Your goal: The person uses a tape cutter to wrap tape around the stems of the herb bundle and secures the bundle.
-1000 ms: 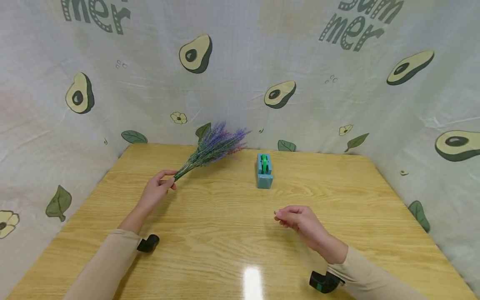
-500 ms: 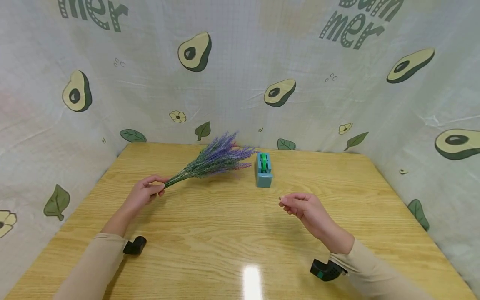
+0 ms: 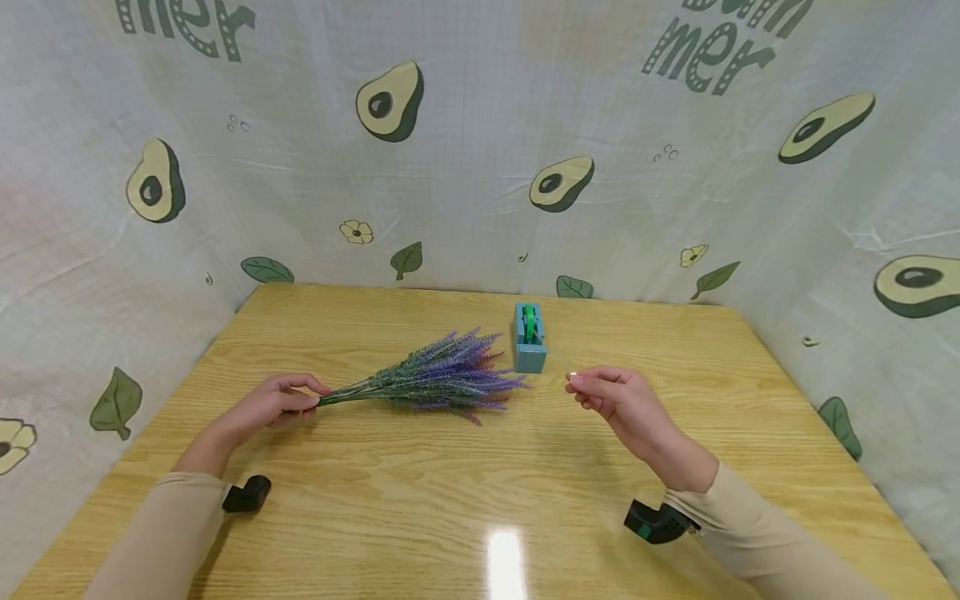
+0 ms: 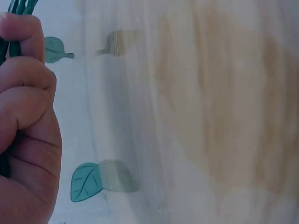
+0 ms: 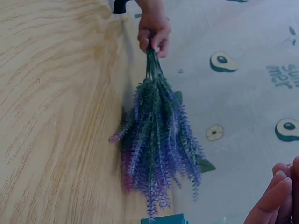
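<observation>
Pinching a bunch of purple flowers [image 3: 450,371] by the ends of its green stems, a person's left hand [image 3: 266,404] reaches over the left side of a wooden table [image 3: 397,508] in the head view. The grip sits at the thin end, a hold that seems to leave the bushy heads free to fan rightward across the middle. Just beyond the tips, on the far side, a blue tape dispenser [image 3: 530,358] with a green roll [image 3: 529,323] stands with its front end facing near, likely for easy reach. To the right, the right hand [image 3: 630,408] pinches a pale scrap [image 3: 573,375] between thumb and forefinger, perhaps clear tape, though it is too small to be sure. Lettering on the printed cloth [image 3: 480,108] reads "mer" at far left and again at far right, under a cut-off word. No brand is legible on the dispenser.

The left wrist view shows the left hand's fingers curled round dark stems.

In the right wrist view, the bunch spreads from the left hand, and "summer" is readable on the cloth.
</observation>
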Tool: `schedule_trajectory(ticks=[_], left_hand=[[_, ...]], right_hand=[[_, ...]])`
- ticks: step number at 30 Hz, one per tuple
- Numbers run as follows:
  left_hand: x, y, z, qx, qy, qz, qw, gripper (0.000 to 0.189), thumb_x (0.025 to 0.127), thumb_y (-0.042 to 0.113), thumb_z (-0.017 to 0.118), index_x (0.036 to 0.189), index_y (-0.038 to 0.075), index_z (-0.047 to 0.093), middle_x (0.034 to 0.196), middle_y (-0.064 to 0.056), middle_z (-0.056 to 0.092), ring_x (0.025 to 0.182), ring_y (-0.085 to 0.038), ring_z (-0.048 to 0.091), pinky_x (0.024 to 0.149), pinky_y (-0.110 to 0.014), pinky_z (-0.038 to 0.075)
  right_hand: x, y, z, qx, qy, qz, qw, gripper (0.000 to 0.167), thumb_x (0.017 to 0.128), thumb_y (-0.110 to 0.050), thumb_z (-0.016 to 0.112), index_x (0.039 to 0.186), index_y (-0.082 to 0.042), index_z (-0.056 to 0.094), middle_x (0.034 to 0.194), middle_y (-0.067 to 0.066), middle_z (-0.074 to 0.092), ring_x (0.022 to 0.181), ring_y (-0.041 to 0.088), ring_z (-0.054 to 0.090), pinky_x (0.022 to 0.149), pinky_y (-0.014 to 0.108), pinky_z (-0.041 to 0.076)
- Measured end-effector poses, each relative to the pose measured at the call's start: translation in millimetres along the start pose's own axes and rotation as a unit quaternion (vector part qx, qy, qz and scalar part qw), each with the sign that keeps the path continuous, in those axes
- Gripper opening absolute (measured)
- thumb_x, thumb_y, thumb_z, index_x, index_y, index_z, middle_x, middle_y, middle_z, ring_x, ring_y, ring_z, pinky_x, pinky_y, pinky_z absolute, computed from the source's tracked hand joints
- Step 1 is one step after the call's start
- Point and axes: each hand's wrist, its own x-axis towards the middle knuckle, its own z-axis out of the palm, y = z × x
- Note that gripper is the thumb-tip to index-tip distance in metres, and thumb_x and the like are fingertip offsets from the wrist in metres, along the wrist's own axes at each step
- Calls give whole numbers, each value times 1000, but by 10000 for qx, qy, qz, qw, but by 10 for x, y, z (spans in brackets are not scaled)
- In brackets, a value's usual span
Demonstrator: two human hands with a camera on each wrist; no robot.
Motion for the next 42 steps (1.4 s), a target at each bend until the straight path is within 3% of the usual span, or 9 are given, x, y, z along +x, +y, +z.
schedule_trajectory(ticks=[4, 11, 24, 33, 42], left_hand=[[42, 23, 47, -37, -334, -14, 9994, 32, 95, 14, 53, 116, -10, 55, 73, -13, 59, 42, -13, 20, 41, -34, 15], [205, 96, 229, 56, -643, 202, 9977, 31, 95, 14, 54, 114, -9, 58, 69, -16, 57, 40, -15, 20, 39, -31, 16], [672, 317, 808, 104, -1203, 566, 9911, 26, 94, 13, 54, 112, -4, 62, 70, -18, 59, 40, -12, 23, 42, -32, 23], [943, 476, 1207, 384, -1228, 603, 9899, 21, 96, 12, 52, 113, 4, 62, 73, -22, 59, 42, -13, 25, 48, -27, 28], [1184, 640, 1598, 504, -1322, 703, 9874, 11, 95, 12, 54, 103, 7, 60, 74, -19, 62, 51, -15, 31, 54, -27, 28]], right_hand=[[9, -25, 2, -95, 70, 25, 9999, 23, 92, -3, 57, 79, -13, 73, 84, 1, 69, 75, 8, 62, 67, 20, 50], [18, -58, -14, 44, 83, -27, 10000, 22, 92, -3, 57, 81, -11, 74, 82, 1, 69, 74, 9, 62, 67, 21, 50], [35, -119, 21, -40, 139, 14, 9999, 13, 91, -7, 61, 84, -8, 72, 84, 3, 68, 71, 9, 60, 63, 21, 49], [52, -159, 69, -371, 372, 124, 9985, 14, 91, -7, 61, 86, -14, 72, 82, -1, 68, 69, 9, 58, 63, 21, 49], [51, -157, 110, -483, 556, 130, 9972, 11, 89, -7, 64, 86, -14, 71, 80, 0, 69, 67, 9, 59, 63, 21, 50]])
